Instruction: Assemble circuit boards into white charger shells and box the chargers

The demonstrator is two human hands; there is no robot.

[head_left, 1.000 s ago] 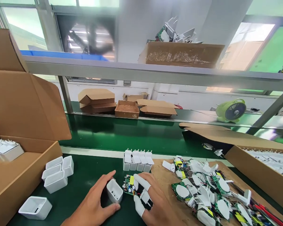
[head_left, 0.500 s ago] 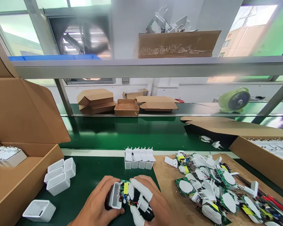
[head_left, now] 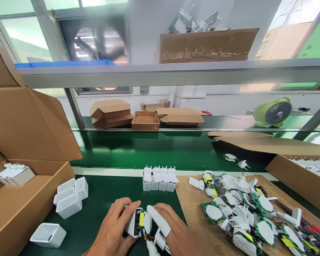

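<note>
Here, on the green desk (head_left: 110,185), well in from its far edge, our left hand (head_left: 116,229) curls snugly round a white case (head_left: 130,227), and our right hand (head_left: 174,231) pinches a circuit board (head_left: 142,219) between white-covered fingers (head_left: 160,221), its front end in the case's mouth. We cannot tell whether the case touches the desk. It looks light, stiff and slightly slippery, best held by its outer walls; the board seems light but fragile, best held by its edges.
</note>
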